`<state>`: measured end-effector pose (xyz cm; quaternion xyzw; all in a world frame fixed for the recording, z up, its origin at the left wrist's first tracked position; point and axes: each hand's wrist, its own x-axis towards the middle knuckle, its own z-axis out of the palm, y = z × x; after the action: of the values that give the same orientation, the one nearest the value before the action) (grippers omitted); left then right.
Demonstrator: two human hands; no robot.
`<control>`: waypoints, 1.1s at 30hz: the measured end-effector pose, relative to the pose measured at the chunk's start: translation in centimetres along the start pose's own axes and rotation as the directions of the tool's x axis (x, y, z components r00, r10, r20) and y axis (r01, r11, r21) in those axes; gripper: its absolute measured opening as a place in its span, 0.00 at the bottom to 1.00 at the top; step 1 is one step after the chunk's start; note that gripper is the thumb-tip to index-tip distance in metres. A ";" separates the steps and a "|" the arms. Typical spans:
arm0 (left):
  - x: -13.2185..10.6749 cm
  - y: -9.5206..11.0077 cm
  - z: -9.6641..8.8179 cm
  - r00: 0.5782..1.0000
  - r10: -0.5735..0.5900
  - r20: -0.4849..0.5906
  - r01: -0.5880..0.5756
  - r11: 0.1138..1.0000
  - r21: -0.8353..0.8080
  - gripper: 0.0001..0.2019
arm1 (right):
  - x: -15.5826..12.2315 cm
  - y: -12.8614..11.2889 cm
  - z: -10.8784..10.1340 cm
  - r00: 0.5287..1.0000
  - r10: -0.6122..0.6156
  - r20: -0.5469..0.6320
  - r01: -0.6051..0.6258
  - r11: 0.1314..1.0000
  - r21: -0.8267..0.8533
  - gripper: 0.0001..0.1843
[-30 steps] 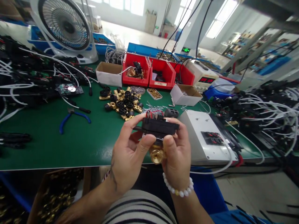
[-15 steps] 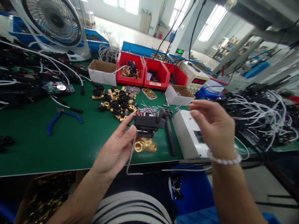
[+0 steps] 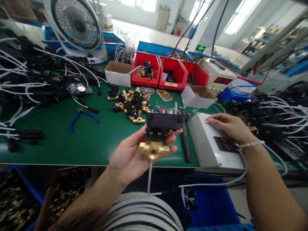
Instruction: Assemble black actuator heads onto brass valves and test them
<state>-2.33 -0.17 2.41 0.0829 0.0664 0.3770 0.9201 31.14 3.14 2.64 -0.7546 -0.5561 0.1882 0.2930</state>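
Note:
My left hand (image 3: 131,155) holds a valve assembly over the front edge of the green table (image 3: 72,144). The assembly is a black actuator box (image 3: 163,123) on a brass valve body (image 3: 154,149), with a white cable hanging down from it. The fingers wrap round its underside. My right hand (image 3: 227,126), with a white bead bracelet at the wrist, lies flat on top of the white test box (image 3: 211,150), fingers stretched toward its far left corner, holding nothing.
A pile of brass and black fittings (image 3: 131,102) lies mid-table. Blue pliers (image 3: 80,117) lie to the left, a black-handled tool (image 3: 185,141) beside the test box. Red bins (image 3: 168,73), cardboard boxes, a fan (image 3: 77,25) and wired units crowd the back and sides.
My right hand left the valve assembly, swung right and came down on the white test box. My left hand alone keeps the assembly and has turned its brass opening toward me.

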 end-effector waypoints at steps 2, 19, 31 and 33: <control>0.0 -0.1 -0.1 1.000 -0.021 0.014 0.022 0.999 -0.038 0.22 | 0.0 -0.1 0.0 0.999 0.028 -0.021 -0.028 1.000 -0.002 0.23; 0.2 -1.0 -0.3 0.981 -0.030 0.193 0.069 0.978 -0.198 0.08 | 0.8 -0.9 0.4 0.993 0.106 -0.052 -0.111 0.987 -0.112 0.04; 0.0 -1.0 -0.4 0.984 -0.026 0.176 0.049 0.991 -0.126 0.12 | 0.7 -2.2 0.8 0.972 0.193 -0.134 -0.209 0.971 -0.119 0.06; 0.1 -1.1 -0.5 0.983 -0.019 0.185 0.041 0.992 -0.119 0.13 | 0.8 -1.8 0.8 0.975 0.180 -0.130 -0.195 0.975 -0.107 0.07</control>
<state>-1.66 -0.82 1.69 0.0599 -0.0405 0.3572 0.9312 29.56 4.42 3.25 -0.8298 -0.4741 0.1362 0.2610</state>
